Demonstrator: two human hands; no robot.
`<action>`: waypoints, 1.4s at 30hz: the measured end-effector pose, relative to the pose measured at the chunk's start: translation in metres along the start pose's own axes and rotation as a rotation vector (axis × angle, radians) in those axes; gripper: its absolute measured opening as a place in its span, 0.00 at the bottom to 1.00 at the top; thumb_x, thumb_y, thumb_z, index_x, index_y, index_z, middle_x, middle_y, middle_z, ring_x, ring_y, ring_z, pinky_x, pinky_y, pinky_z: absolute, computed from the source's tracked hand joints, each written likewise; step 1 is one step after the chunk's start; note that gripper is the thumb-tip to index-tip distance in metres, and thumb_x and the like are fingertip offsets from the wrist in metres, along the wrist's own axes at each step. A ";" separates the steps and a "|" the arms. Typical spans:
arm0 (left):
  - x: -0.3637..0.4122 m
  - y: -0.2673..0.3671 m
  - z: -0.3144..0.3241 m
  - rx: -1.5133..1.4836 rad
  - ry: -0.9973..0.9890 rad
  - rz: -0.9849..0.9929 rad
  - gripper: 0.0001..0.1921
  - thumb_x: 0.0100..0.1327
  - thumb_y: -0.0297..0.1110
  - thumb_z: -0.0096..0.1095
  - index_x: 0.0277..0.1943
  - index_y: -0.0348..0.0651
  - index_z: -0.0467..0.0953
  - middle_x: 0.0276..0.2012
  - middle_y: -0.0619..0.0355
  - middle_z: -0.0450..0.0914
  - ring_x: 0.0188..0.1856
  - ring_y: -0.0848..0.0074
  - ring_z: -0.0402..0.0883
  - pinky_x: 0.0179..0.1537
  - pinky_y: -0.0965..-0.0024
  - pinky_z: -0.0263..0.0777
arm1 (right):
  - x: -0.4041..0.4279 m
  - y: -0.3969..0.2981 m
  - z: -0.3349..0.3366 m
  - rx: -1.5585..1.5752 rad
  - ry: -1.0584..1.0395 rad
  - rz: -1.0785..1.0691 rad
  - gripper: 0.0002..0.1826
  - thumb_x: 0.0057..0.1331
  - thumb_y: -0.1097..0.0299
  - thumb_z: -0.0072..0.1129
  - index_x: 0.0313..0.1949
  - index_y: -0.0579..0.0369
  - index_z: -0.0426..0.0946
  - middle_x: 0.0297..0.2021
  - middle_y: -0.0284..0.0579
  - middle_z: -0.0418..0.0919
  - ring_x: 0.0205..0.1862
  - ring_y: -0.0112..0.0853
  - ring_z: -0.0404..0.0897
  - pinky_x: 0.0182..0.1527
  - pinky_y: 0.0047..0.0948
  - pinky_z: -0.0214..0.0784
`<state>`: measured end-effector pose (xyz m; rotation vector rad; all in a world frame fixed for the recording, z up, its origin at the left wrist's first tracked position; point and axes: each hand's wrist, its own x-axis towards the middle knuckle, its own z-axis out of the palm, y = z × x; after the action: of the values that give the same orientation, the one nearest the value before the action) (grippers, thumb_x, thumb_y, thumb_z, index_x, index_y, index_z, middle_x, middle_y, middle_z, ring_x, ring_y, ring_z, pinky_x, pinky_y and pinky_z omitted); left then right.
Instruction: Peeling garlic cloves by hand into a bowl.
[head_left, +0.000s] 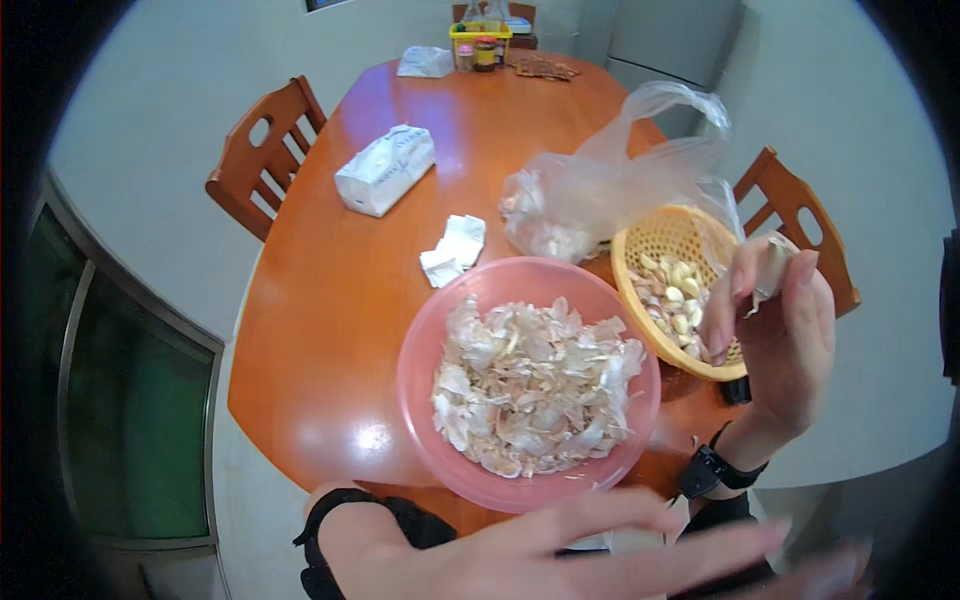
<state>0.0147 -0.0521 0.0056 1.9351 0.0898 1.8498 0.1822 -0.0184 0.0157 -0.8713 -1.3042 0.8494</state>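
Raised at the right, my right hand (787, 322) pinches a garlic clove (772, 268) in its skin between thumb and finger, by the rim of a yellow plastic basket (628, 289). In that basket lie peeled and unpeeled garlic cloves (673, 295). A pink plastic basin (420, 375) full of papery garlic skins (532, 390) stands at the table's near edge. My left hand (585, 547), blurred, reaches across below the basin with its fingers spread and holds nothing that I can see.
Behind the basin are a clear plastic bag (592, 195) with garlic bulbs, crumpled tissues (454, 250) and a tissue pack (386, 170). A yellow caddy (456, 37) with jars stands at the wooden table's (322, 322) far end. Wooden chairs (262, 157) flank both sides.
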 end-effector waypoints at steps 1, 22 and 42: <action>0.002 -0.036 -0.007 0.030 -0.123 0.290 0.15 0.48 0.29 0.58 0.40 0.34 0.77 0.40 0.51 0.78 0.39 0.66 0.77 0.36 0.73 0.67 | -0.003 0.000 -0.005 -0.018 0.019 0.000 0.24 0.68 0.50 0.35 0.31 0.62 0.68 0.19 0.44 0.72 0.19 0.25 0.71 0.22 0.18 0.62; 0.021 -0.049 -0.041 0.397 -0.153 -0.394 0.17 0.54 0.24 0.58 0.48 0.32 0.71 0.43 0.47 0.75 0.47 0.57 0.73 0.51 0.67 0.62 | 0.009 0.011 0.001 -0.231 -0.346 0.005 0.12 0.65 0.68 0.47 0.38 0.66 0.73 0.35 0.43 0.75 0.36 0.24 0.72 0.39 0.21 0.65; 0.019 -0.036 -0.047 0.629 -0.263 -0.270 0.12 0.46 0.21 0.65 0.38 0.39 0.79 0.30 0.59 0.80 0.31 0.77 0.77 0.36 0.73 0.59 | 0.000 0.010 0.024 -0.208 -0.252 -0.185 0.15 0.49 0.78 0.64 0.39 0.64 0.77 0.35 0.47 0.78 0.35 0.26 0.76 0.36 0.20 0.73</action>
<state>-0.0192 -0.0001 0.0097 2.4044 0.8930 1.4770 0.1579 -0.0133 0.0083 -0.8069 -1.6901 0.7012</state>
